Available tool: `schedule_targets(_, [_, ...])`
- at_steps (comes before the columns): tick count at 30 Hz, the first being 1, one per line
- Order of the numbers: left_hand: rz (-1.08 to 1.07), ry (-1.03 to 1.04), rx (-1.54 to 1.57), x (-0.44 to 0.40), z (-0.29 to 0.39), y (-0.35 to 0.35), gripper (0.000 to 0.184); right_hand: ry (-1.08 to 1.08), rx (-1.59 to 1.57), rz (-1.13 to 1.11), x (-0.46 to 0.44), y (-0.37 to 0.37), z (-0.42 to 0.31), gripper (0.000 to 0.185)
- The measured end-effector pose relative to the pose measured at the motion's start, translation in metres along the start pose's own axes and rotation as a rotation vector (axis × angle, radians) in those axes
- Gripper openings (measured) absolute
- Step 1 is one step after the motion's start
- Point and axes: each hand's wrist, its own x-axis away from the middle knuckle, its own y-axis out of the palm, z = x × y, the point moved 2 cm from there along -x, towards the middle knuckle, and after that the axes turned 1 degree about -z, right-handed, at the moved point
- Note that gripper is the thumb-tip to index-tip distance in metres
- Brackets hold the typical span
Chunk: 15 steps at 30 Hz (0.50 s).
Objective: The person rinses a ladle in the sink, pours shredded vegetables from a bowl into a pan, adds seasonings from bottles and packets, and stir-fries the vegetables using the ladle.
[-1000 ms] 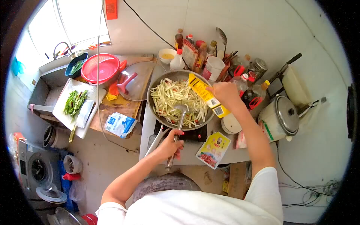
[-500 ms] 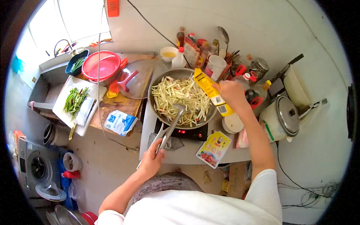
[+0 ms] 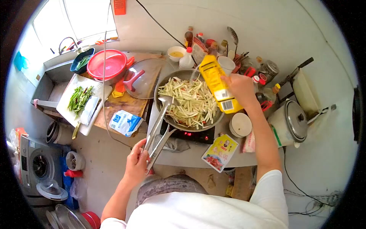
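Observation:
My left hand (image 3: pixel 136 163) is closed around the handle of a metal ladle (image 3: pixel 166 100), whose bowl rests on the left side of the food. Pale, thin-cut vegetable strips (image 3: pixel 190 103) with red bits fill the frying pan (image 3: pixel 217 119). My right hand (image 3: pixel 240 91) grips a yellow carton (image 3: pixel 214 78) and tips it over the pan's right side. A thin whitish streak, apparently poured liquid, shows by the carton's upper end. Beneath the pan is an induction cooker (image 3: pixel 194 136) with a red lit display.
A glass lid (image 3: pixel 143 91), a blue-white packet (image 3: pixel 125 123) and a cutting board (image 3: pixel 70 100) with green peppers and a knife lie left. A yellow sachet (image 3: pixel 220 152) and white bowl (image 3: pixel 240 125) sit near the front. Several bottles and a lidded pot (image 3: pixel 293 120) stand right.
The ladle and my left hand have moved left and toward my body. The carton has turned, showing more of its broad face. A pale streak now appears by its upper end.

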Motion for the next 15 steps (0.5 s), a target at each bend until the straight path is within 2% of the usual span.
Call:
schedule_targets(2, [-0.003, -0.037, -0.040, -0.001, 0.007, -0.003, 0.037, -0.040, 0.006, 0.032, 0.009, 0.012, 0.009, 0.036])
schedule_targets(3, [-0.001, -0.060, -0.044, -0.003, 0.013, -0.003, 0.038, 0.036, -0.053, -0.095, 0.013, 0.013, 0.007, 0.036])
schedule_targets(7, [-0.003, -0.020, -0.050, -0.009, 0.010, -0.004, 0.037, 0.107, -0.023, -0.134, 0.034, 0.020, 0.014, 0.037])
schedule_targets(10, [0.005, -0.037, -0.036, -0.011, 0.013, -0.005, 0.036, 0.043, -0.053, -0.101, 0.038, 0.011, 0.010, 0.039])
schedule_targets(15, [0.001, -0.070, -0.079, -0.009, 0.011, -0.004, 0.036, 0.092, -0.137, 0.120, 0.020, -0.012, -0.010, 0.037])
